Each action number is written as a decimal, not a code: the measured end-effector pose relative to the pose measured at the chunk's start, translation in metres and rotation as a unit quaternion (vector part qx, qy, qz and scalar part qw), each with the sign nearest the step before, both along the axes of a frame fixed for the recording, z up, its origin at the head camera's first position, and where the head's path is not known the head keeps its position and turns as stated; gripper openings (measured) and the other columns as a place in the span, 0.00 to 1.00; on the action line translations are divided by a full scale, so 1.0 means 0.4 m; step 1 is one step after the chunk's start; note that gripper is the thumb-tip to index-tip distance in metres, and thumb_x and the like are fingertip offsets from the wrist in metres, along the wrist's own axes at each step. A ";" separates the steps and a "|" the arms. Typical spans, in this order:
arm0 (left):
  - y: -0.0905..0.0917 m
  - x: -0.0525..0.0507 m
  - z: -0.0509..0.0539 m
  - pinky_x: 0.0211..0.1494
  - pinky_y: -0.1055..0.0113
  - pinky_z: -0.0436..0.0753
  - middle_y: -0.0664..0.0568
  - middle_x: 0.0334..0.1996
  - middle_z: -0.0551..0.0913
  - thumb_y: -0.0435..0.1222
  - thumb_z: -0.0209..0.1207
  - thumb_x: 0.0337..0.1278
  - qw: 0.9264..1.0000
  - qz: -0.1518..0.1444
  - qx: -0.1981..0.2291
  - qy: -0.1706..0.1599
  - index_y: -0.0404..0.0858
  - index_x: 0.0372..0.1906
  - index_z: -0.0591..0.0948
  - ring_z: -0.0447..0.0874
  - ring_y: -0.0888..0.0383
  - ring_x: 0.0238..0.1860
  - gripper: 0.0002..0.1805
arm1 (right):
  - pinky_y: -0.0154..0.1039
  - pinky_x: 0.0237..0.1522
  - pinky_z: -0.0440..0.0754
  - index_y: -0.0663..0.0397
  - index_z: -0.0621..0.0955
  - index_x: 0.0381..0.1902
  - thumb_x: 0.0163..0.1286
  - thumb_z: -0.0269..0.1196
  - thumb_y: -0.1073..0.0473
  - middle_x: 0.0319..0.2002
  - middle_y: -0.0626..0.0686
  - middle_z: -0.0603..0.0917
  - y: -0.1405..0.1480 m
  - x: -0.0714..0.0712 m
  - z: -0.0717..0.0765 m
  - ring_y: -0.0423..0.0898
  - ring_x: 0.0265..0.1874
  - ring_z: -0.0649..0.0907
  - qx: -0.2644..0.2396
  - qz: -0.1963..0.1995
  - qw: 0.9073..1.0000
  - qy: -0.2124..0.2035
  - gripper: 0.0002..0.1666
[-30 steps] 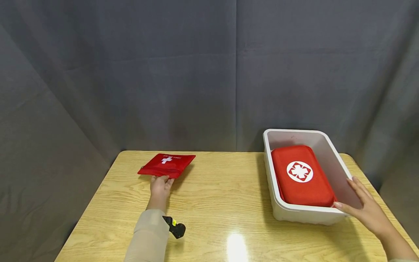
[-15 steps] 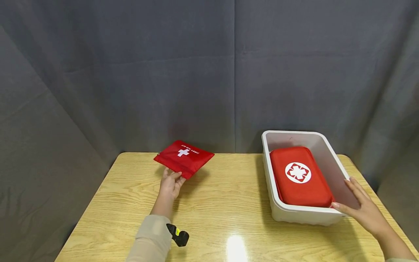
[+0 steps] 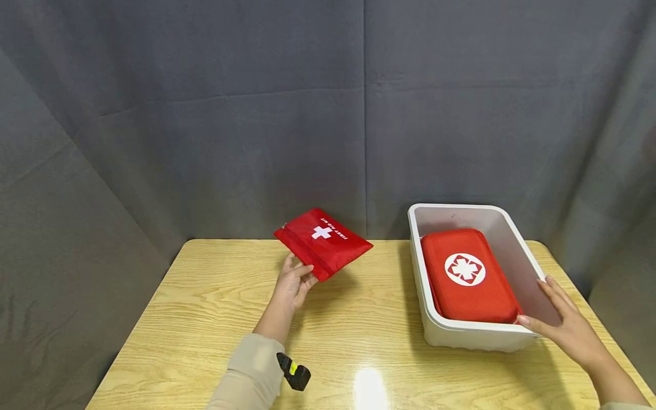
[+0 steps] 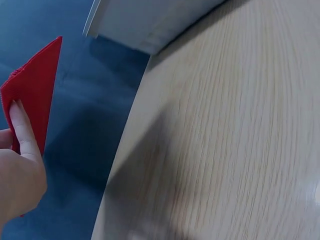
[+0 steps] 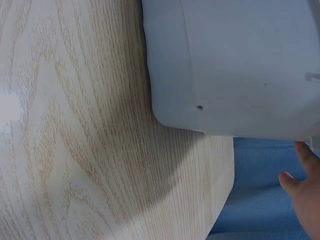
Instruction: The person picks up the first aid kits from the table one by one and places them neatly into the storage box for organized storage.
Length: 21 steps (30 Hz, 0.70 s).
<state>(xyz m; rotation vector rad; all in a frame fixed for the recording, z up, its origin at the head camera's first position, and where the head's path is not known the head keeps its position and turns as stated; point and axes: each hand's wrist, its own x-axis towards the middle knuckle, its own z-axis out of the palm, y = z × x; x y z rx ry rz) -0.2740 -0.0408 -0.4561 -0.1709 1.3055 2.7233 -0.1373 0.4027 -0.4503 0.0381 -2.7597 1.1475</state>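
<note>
My left hand (image 3: pixel 293 283) pinches the near edge of a flat red first aid pouch (image 3: pixel 338 250) with a white cross and lettering. It holds the pouch tilted above the table, left of the bin. In the left wrist view the pouch (image 4: pixel 42 85) appears side-on against the dark cloth. A white plastic bin (image 3: pixel 476 337) stands at the right, with a red first aid case (image 3: pixel 456 304) lying inside. My right hand (image 3: pixel 576 336) rests at the bin's near right corner. Its thumb touches the front rim and its extended fingers touch the right side.
The wooden table (image 3: pixel 195 319) ends at a grey curtain (image 3: pixel 256 142) behind and at the sides. A black device (image 3: pixel 294 373) with a yellow label is on my left wrist. The bin stands near the table's back right.
The left hand has lifted the pouch off the left of the table and carried it rightward, turning it. My right hand stays at the bin, and the case inside lies as before.
</note>
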 end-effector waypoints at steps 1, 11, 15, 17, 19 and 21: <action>0.008 0.002 0.002 0.28 0.68 0.77 0.52 0.32 0.74 0.15 0.41 0.46 1.000 -0.006 -0.002 0.002 0.37 0.58 0.54 0.76 0.60 0.25 0.31 | 0.69 0.48 0.41 0.60 0.47 0.65 0.55 0.61 0.56 0.66 0.50 0.36 0.000 0.000 0.001 0.46 0.62 0.36 0.000 0.000 1.000 0.000 0.48; 0.089 0.023 0.038 0.26 0.70 0.77 0.50 0.33 0.76 0.17 0.43 0.45 0.997 -0.069 -0.014 0.021 0.37 0.58 0.57 0.78 0.60 0.23 0.31 | 0.70 0.46 0.42 0.59 0.47 0.65 0.55 0.61 0.55 0.66 0.53 0.36 -0.002 -0.001 0.002 0.52 0.62 0.36 -0.002 -0.004 1.000 -0.006 0.48; 0.118 0.032 0.051 0.26 0.70 0.77 0.50 0.35 0.76 0.17 0.43 0.45 0.995 -0.092 -0.014 0.032 0.36 0.61 0.54 0.78 0.60 0.23 0.33 | 0.70 0.47 0.42 0.59 0.47 0.65 0.55 0.61 0.56 0.66 0.52 0.36 -0.003 -0.001 0.002 0.51 0.62 0.36 -0.007 -0.002 1.000 -0.003 0.48; 0.133 0.036 0.056 0.25 0.71 0.77 0.50 0.35 0.76 0.16 0.43 0.45 0.994 -0.101 -0.013 0.037 0.36 0.61 0.54 0.78 0.61 0.22 0.34 | 0.70 0.47 0.42 0.59 0.47 0.65 0.55 0.61 0.56 0.66 0.53 0.37 -0.003 -0.001 0.002 0.51 0.62 0.36 -0.009 -0.002 1.000 -0.003 0.48; 0.146 0.038 0.060 0.24 0.71 0.77 0.49 0.35 0.76 0.16 0.43 0.45 0.993 -0.109 -0.012 0.041 0.37 0.62 0.53 0.78 0.60 0.22 0.35 | 0.70 0.47 0.42 0.59 0.47 0.65 0.55 0.61 0.56 0.66 0.54 0.37 -0.002 -0.001 0.003 0.52 0.62 0.36 -0.009 -0.001 1.000 -0.002 0.48; 0.161 0.040 0.066 0.23 0.71 0.77 0.48 0.35 0.76 0.16 0.43 0.44 0.992 -0.115 -0.013 0.040 0.37 0.62 0.53 0.78 0.61 0.20 0.36 | 0.70 0.47 0.42 0.59 0.47 0.65 0.54 0.61 0.56 0.66 0.55 0.37 -0.001 -0.001 0.004 0.52 0.62 0.36 -0.008 -0.001 1.000 0.000 0.48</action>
